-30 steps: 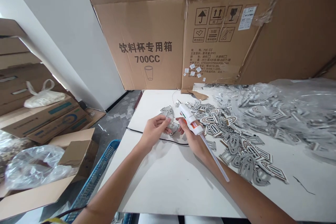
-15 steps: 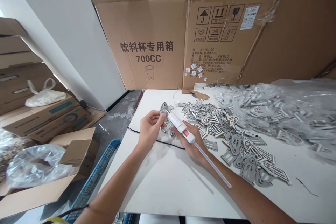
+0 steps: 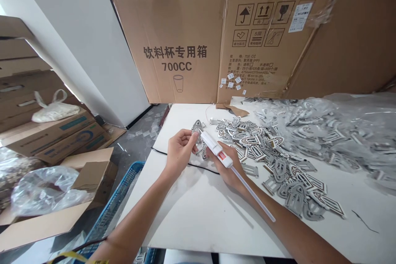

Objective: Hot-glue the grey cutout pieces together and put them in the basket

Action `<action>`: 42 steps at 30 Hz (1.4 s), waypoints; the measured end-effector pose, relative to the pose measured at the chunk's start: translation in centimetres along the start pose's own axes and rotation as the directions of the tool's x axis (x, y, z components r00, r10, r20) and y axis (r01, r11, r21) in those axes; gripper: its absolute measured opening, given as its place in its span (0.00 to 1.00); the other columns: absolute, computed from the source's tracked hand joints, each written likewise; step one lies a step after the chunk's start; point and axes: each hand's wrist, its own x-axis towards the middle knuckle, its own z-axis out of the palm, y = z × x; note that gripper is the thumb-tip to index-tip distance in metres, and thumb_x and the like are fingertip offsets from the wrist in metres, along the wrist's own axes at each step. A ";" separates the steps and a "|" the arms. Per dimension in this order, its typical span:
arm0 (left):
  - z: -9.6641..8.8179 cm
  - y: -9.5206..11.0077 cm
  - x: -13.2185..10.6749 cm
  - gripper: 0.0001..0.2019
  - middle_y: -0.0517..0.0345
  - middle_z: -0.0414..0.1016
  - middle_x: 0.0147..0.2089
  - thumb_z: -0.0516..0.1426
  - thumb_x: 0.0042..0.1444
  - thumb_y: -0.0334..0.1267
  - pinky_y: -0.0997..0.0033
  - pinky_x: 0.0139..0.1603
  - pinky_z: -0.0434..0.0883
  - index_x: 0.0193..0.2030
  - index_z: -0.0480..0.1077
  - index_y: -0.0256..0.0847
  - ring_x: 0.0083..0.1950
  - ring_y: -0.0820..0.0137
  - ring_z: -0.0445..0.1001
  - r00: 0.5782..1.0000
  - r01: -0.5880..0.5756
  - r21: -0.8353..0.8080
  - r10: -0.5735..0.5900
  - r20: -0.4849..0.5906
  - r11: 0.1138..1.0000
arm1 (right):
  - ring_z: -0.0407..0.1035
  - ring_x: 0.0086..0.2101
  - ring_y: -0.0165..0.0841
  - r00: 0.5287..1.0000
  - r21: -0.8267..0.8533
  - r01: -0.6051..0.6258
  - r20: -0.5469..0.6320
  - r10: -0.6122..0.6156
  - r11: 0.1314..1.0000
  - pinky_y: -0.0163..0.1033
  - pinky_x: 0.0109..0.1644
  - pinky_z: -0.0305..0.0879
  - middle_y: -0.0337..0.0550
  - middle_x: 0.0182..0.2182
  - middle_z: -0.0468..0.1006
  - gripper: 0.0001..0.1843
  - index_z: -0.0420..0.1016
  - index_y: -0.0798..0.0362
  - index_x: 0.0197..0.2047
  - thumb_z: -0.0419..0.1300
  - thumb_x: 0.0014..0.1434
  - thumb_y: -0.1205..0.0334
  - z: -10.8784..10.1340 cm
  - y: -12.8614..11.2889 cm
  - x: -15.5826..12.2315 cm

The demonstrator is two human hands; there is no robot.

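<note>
A small grey flat piece with a pointed, cut-out shape [image 3: 196,125] is pinched between the thumb and fingers of my left hand [image 3: 181,148]. My right hand [image 3: 227,165] is wrapped round a white hot glue gun [image 3: 213,143] with a red switch. Its nozzle points at the grey piece; whether they touch I cannot make out. A long translucent glue stick [image 3: 252,192] sticks out of the gun's back, over my right forearm. Just beyond my right hand lies a heap of similar grey and white cut-out pieces [image 3: 253,142], some with dark patterns.
The white table [image 3: 198,218] has a black cord [image 3: 202,169] across it. Clear plastic bags [image 3: 349,128] of pieces lie at the right. Large cardboard boxes [image 3: 182,20] stand behind. On the left are a blue crate [image 3: 123,189] and an open carton [image 3: 95,173].
The whole view has shifted slightly, so both hands appear a little further right. My grip on the grey piece and the glue gun stays the same.
</note>
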 end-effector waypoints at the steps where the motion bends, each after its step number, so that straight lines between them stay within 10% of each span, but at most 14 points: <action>1: 0.0 0.0 0.0 0.21 0.62 0.73 0.26 0.69 0.57 0.56 0.74 0.25 0.70 0.37 0.75 0.39 0.24 0.74 0.72 1.000 -0.002 0.002 0.002 0.001 1.000 | 0.67 0.28 0.31 1.000 0.005 -0.007 -0.004 0.007 1.000 0.38 0.36 0.59 0.38 0.28 0.73 0.22 0.74 0.51 0.30 0.58 0.72 0.46 0.0 0.0 0.0; 33: 0.0 -0.4 0.0 0.20 0.60 0.75 0.28 0.69 0.58 0.56 0.74 0.26 0.70 0.38 0.75 0.39 0.25 0.73 0.73 0.999 -0.036 0.032 0.037 -0.037 0.999 | 0.67 0.29 0.33 0.998 -0.004 -0.038 -0.041 0.038 0.999 0.38 0.35 0.60 0.39 0.28 0.76 0.20 0.75 0.51 0.29 0.60 0.69 0.49 0.1 0.0 -0.1; 42: -0.1 -0.4 0.3 0.20 0.60 0.77 0.29 0.70 0.57 0.54 0.73 0.29 0.75 0.40 0.75 0.38 0.27 0.72 0.77 0.999 -0.012 -0.005 0.012 -0.044 1.000 | 0.52 0.20 0.28 0.958 0.196 -0.284 0.009 0.288 0.939 0.38 0.24 0.49 0.32 0.18 0.61 0.25 0.79 0.51 0.33 0.63 0.66 0.37 -0.4 0.3 -0.2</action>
